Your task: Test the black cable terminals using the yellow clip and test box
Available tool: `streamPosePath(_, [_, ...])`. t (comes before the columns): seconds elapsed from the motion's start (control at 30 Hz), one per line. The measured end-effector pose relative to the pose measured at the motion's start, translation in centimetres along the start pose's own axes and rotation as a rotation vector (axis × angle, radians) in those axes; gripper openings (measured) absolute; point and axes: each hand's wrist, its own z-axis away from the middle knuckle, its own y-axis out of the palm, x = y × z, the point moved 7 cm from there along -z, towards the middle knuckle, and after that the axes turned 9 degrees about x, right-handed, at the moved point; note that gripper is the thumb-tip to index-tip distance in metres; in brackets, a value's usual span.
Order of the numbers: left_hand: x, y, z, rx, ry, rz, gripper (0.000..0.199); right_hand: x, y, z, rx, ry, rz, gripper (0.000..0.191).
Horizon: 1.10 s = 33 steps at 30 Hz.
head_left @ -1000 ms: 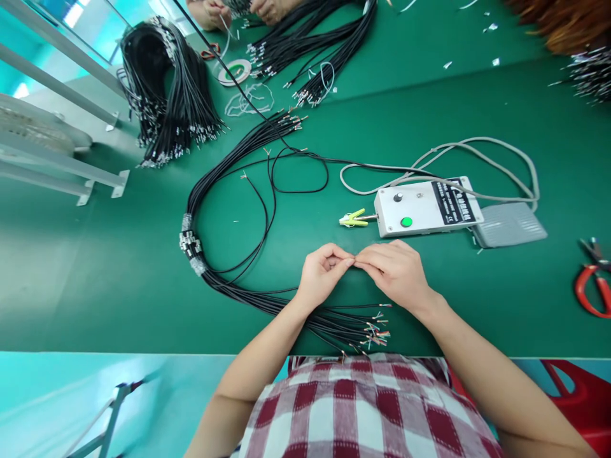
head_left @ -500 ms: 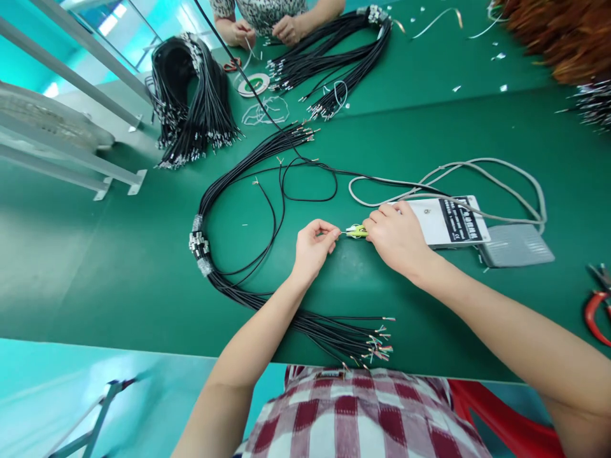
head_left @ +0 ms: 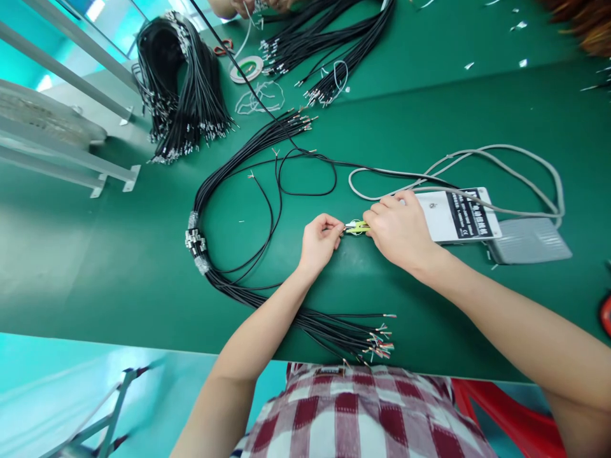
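Observation:
My left hand (head_left: 321,238) is pinched at the fingertips on a thin wire end, most of it hidden by the fingers. Right in front of those fingertips is the pointed tip of a yellow-green clip-like tool (head_left: 360,227). My right hand (head_left: 398,229) closes round the back of that tool, beside the white labelled box (head_left: 436,219). A bundle of black cables (head_left: 224,172) curves on the green table to the left, bound at a band of metal connectors (head_left: 195,240). Its near ends, with bared coloured wires (head_left: 379,346), lie under my left forearm.
A grey foot pedal (head_left: 529,242) and looped grey cord (head_left: 515,149) lie by the box. Farther back are a hanging cable bundle (head_left: 184,95), a white spool (head_left: 246,70), more cables (head_left: 329,38) and another person's hands (head_left: 245,6). Metal rails (head_left: 71,149) stand left.
The view has shifted slightly, so the far things sit higher in the picture. My left fingertips are closer to the tool's tip, and the wire stretch between them is shorter.

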Motion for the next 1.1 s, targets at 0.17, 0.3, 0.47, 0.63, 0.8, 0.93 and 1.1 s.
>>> streamPosePath(0.17, [0.0,0.2,0.0,-0.011,0.015,-0.045,0.012,0.1,0.2,-0.1,-0.038,0.005,0.001,0.013])
streamPosePath(0.3, [0.1,0.1,0.1,-0.024,0.012,-0.066,0.012,0.1,-0.5,0.4,-0.067,-0.001,-0.03,0.007])
streamPosePath(0.47, [0.1,0.1,0.0,-0.006,0.011,-0.064,0.012,-2.4,-2.5,5.4,-0.291,0.073,-0.218,0.022])
streamPosePath(0.63, [0.1,0.1,0.1,-0.002,0.004,-0.06,0.013,-4.6,-1.3,12.1,-0.516,0.278,-0.38,0.014])
streamPosePath(0.8, [0.1,0.1,0.2,-0.003,0.022,-0.082,0.011,-2.7,0.9,13.0,-0.494,0.252,-0.408,0.014])
streamPosePath(0.93, [0.2,-0.2,0.2,-0.009,0.031,-0.1,0.012,-2.6,1.9,13.1,-0.524,0.307,-0.347,0.02])
streamPosePath(1.1, [0.2,-1.7,0.5,-0.065,0.032,-0.077,0.014,-3.3,2.6,13.1,-0.567,0.306,-0.338,0.02])
